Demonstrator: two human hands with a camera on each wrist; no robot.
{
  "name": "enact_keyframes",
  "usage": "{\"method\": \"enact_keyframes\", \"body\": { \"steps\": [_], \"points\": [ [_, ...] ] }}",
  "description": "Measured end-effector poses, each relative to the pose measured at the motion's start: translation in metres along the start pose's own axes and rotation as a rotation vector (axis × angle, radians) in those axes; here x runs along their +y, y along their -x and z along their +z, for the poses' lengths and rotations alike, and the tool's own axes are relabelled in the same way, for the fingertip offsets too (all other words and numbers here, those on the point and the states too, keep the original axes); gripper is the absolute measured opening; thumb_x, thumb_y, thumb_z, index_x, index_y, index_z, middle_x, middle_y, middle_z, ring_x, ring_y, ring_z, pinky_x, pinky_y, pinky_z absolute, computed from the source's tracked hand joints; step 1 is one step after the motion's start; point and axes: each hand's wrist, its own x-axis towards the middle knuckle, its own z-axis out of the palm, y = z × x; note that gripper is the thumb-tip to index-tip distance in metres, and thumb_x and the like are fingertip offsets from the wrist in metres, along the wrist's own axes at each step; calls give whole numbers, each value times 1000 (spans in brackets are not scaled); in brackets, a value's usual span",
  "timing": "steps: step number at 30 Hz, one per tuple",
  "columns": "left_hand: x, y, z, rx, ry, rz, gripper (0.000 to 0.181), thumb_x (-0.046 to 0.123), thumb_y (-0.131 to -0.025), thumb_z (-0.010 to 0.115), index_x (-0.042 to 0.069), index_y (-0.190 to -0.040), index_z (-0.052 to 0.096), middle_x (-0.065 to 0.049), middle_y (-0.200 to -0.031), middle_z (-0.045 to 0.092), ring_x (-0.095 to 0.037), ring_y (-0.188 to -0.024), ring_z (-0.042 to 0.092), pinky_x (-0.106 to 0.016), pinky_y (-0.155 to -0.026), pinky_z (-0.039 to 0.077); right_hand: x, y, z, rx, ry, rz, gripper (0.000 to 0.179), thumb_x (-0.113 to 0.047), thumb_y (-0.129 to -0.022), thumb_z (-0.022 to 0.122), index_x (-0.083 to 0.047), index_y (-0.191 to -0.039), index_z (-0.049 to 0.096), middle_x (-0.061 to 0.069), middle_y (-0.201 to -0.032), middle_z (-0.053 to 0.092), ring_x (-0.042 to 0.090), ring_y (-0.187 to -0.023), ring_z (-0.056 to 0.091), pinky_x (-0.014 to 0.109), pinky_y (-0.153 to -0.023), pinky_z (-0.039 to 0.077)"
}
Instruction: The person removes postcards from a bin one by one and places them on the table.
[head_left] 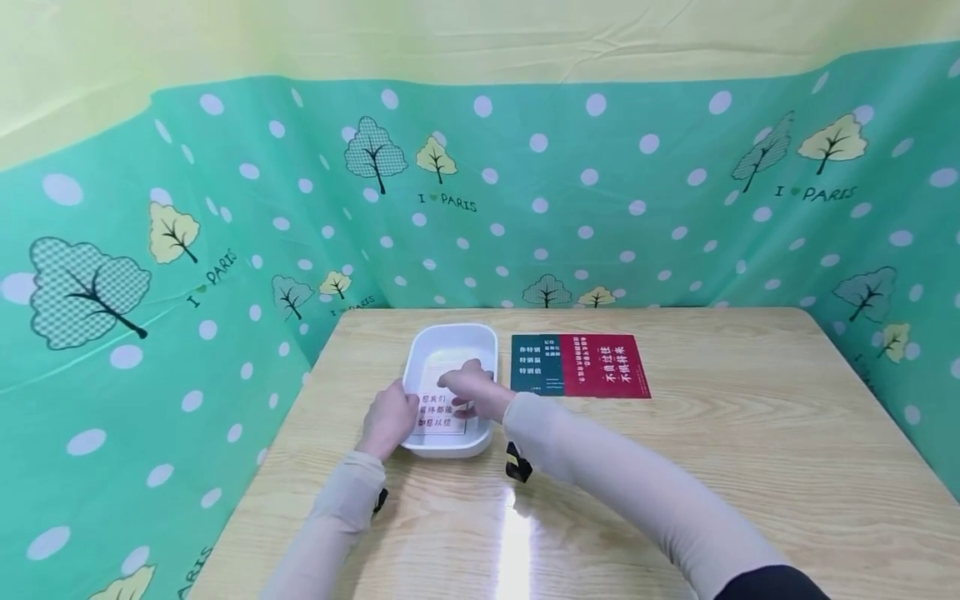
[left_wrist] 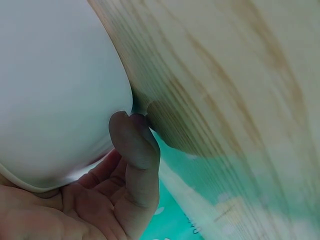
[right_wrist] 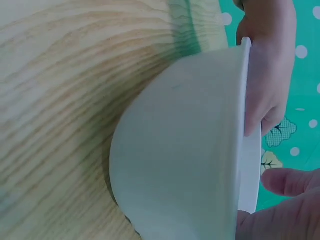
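Observation:
A white plastic basin (head_left: 448, 452) sits on the table, holding a pale card (head_left: 437, 423) printed with dark red characters. My left hand (head_left: 388, 421) grips the basin's left rim; in the left wrist view, its curled fingers (left_wrist: 132, 142) press against the outer wall. Inside the basin's outline my right hand (head_left: 474, 390) reaches over the card, with relaxed fingers and a gap between thumb and finger in the right wrist view. Its lower fingers overlap the card's right side in the head view.
To the right of the basin, a red card (head_left: 609, 371) and a dark teal card (head_left: 531, 375) lie side by side on the wooden table (head_left: 720, 450). A green dotted curtain (head_left: 570, 200) runs along the back and sides.

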Motion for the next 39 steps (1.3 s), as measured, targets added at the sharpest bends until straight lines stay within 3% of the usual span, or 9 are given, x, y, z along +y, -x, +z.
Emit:
{"method": "enact_keyframes", "body": {
  "steps": [8,17,24,31,34,39],
  "points": [
    [-2,3,1,-2,-25,-7,36,15,-106,47,-10,-129,56,-18,-93,68,-29,-78,67,-46,-71,60,6,-4,13,20,-6,-16,74,-14,-95,71,3,-155,31,23,-130,39,28,-98,63,30,-72,62],
    [0,2,0,-10,-25,-11,36,15,-106,47,-11,-131,55,-19,-93,68,-28,-76,67,-43,-67,60,12,-12,14,11,90,-62,61,-17,-97,69,1,-147,39,18,-121,43,19,-81,60,27,-69,61],
    [0,2,1,-18,-14,-1,37,14,-106,47,-12,-131,55,-16,-87,66,-26,-72,65,-40,-63,59,12,1,12,0,150,-179,79,-15,-94,71,5,-159,29,16,-111,53,24,-83,62,40,-75,64],
    [-2,0,1,-3,-28,10,33,13,-104,47,-10,-125,58,-18,-89,67,-28,-75,67,-43,-66,60,12,7,12,-50,164,-237,81,-14,-95,68,2,-162,26,12,-104,60,29,-89,67,42,-74,63],
    [-2,-2,2,-2,-31,8,34,13,-104,47,-11,-127,57,-20,-92,68,-29,-76,68,-44,-67,61,13,8,12,-30,173,-252,77,-13,-95,68,1,-161,30,15,-108,58,26,-84,66,42,-74,63],
    [0,-3,2,-11,-28,-1,39,14,-106,47,-12,-133,54,-19,-92,67,-27,-75,67,-42,-65,60,13,9,8,27,190,-276,77,-9,-91,68,-10,-162,36,25,-133,46,22,-78,59,39,-68,62]
  ]
}}
